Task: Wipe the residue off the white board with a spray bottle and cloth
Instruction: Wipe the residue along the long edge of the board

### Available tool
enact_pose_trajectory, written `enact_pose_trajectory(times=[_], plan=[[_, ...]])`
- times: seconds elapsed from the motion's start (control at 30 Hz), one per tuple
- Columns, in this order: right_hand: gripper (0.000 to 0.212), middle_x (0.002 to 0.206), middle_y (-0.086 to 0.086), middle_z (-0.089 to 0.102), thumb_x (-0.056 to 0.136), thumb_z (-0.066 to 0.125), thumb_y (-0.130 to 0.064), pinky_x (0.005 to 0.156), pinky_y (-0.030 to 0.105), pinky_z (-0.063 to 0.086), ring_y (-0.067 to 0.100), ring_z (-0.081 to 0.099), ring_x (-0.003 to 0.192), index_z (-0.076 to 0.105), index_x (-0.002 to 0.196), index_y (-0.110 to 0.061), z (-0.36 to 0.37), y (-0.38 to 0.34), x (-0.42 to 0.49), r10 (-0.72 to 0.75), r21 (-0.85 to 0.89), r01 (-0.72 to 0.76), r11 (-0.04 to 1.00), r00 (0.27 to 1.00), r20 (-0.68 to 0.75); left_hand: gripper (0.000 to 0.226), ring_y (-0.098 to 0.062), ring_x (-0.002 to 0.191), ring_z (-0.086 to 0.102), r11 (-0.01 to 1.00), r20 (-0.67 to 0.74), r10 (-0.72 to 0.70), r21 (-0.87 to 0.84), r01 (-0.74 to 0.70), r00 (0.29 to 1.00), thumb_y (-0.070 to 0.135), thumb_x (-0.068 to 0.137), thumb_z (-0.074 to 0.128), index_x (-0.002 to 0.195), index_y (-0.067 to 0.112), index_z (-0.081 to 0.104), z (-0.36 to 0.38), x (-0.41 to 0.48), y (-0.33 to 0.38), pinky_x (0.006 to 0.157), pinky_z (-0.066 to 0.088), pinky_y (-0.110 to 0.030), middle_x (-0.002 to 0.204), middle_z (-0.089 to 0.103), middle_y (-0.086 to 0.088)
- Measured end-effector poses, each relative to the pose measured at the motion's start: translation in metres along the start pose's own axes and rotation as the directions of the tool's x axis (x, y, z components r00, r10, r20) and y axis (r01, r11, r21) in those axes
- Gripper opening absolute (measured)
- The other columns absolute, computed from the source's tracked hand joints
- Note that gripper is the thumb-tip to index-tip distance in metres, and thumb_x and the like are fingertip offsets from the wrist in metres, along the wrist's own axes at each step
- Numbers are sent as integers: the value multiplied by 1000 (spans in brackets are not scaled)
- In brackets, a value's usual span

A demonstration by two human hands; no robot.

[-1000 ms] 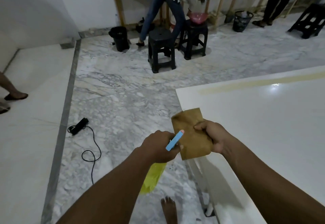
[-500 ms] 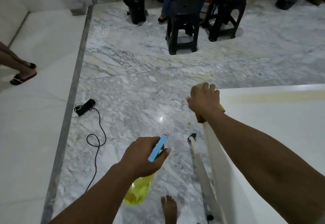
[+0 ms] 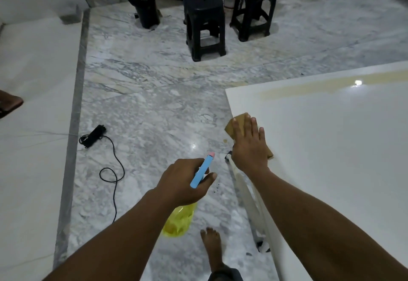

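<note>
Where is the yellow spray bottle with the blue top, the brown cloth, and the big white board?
yellow spray bottle with blue top (image 3: pixel 178 223), head view, on its yellow body below the left hand.
brown cloth (image 3: pixel 238 119), head view, on the corner showing past the fingertips.
big white board (image 3: pixel 331 148), head view, on its bare glossy surface.

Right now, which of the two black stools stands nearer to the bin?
The left stool. It stands right beside the bin; the right stool is farther off, on its other side.
</note>
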State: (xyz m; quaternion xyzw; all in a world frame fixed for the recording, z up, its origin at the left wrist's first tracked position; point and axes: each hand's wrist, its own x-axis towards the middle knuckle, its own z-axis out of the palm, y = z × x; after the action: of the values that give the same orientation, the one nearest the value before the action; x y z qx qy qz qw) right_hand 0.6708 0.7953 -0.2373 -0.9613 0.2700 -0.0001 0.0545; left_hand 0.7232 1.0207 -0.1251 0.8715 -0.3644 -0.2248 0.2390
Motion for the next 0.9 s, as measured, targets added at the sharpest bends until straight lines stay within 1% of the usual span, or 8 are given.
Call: enact_pose_trajectory(times=[0.3, 0.53, 0.63, 0.73, 0.77, 0.83, 0.87, 0.9], plan=[[70, 164, 13, -17, 93, 19, -33, 123, 50, 0, 31, -15, 152, -6, 158, -27, -1, 24, -265, 58, -20, -57, 998, 997, 48, 32, -10, 57, 55, 996, 67, 85, 33, -87, 994, 51, 91, 66, 80, 21, 63, 49, -152, 48, 57, 44, -28, 65, 59, 9], [94, 164, 15, -14, 89, 59, -26, 124, 49, 2, 32, -17, 151, -4, 158, -25, 6, 40, -431, 60, -36, -59, 998, 997, 46, 33, -17, 64, 60, 996, 157, 93, 0, -94, 983, 51, 92, 63, 74, 23, 58, 103, -258, 65, 64, 51, -35, 66, 59, 7], [91, 165, 15, -4, 84, 57, -4, 123, 50, 9, 32, -8, 153, 9, 159, -22, 8, 42, -487, 54, -4, -54, 999, 998, -23, 36, -14, 59, 55, 991, 173, 131, -3, -133, 976, 50, 91, 63, 66, 28, 49, 116, -283, 72, 61, 50, -34, 62, 54, 9], [87, 164, 10, 18, 81, 52, 14, 119, 52, 28, 28, 15, 152, 28, 155, -24, 0, 45, -528, 65, 231, -46, 972, 995, -73, 36, -17, 59, 58, 990, 187, 144, -28, -142, 972, 50, 91, 63, 67, 27, 49, 120, -296, 77, 61, 52, -37, 62, 56, 7], [76, 157, 11, 36, 89, 49, 10, 112, 50, 40, 27, 34, 145, 34, 153, -26, -15, 43, -535, 141, 389, -106, 915, 988, -62, 36, -18, 59, 59, 989, 189, 149, -27, -146, 971, 50, 91, 63, 68, 26, 50, 120, -299, 80, 61, 52, -37, 62, 56, 7], [49, 117, 14, 69, 101, 45, -8, 81, 48, 57, 29, 67, 103, 43, 146, -27, -58, 36, -531, 454, 729, -346, 590, 889, 55, 35, -18, 58, 58, 987, 200, 159, -17, -159, 967, 50, 92, 63, 69, 25, 52, 118, -302, 87, 60, 52, -38, 62, 56, 7], [41, 103, 12, 70, 103, 44, -13, 71, 45, 56, 29, 68, 87, 48, 142, -24, -79, 36, -525, 570, 847, -428, 315, 799, 191, 35, -18, 57, 56, 986, 207, 164, -15, -164, 965, 49, 92, 63, 71, 23, 54, 116, -303, 91, 60, 52, -39, 62, 56, 6], [36, 103, 10, 69, 104, 43, -17, 73, 44, 55, 28, 68, 86, 52, 138, -19, -97, 39, -519, 575, 895, -444, -33, 724, 380, 35, -18, 56, 55, 985, 212, 169, -15, -169, 963, 49, 92, 63, 73, 20, 56, 114, -303, 95, 60, 52, -39, 62, 57, 5]])
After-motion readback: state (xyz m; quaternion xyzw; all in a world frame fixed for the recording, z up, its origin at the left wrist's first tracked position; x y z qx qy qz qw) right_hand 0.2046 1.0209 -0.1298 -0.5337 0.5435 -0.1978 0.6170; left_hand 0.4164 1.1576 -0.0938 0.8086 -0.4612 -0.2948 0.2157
